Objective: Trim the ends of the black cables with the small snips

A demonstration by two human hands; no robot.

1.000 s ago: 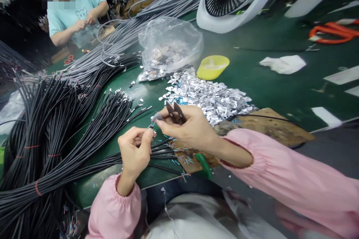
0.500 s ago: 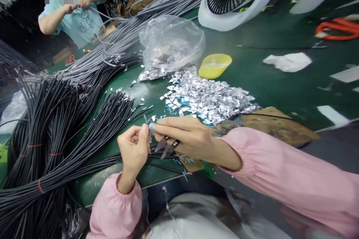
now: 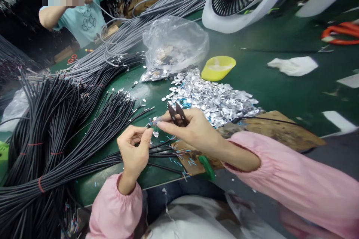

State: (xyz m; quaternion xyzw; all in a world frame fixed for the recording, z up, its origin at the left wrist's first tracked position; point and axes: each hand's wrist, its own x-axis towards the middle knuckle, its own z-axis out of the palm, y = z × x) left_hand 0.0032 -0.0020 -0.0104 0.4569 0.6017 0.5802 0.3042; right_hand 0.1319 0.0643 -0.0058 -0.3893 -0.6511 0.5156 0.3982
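Left hand and right hand nearly meet in my view; the left pinches the end of a thin black cable, fine coloured wires poking out at the right fingertips; the right clasps dark-bladed metal snips; I see that cable end above the green table, near a heap of crinkled silver foil scraps.

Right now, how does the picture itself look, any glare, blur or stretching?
Head view: the foil scraps and plastic bag glint; head view: the fan and white roll look stretched; head view: the wire ends between left hand and right hand are too small and soft to tell apart; head view: blocky squares hide part of the co-worker.
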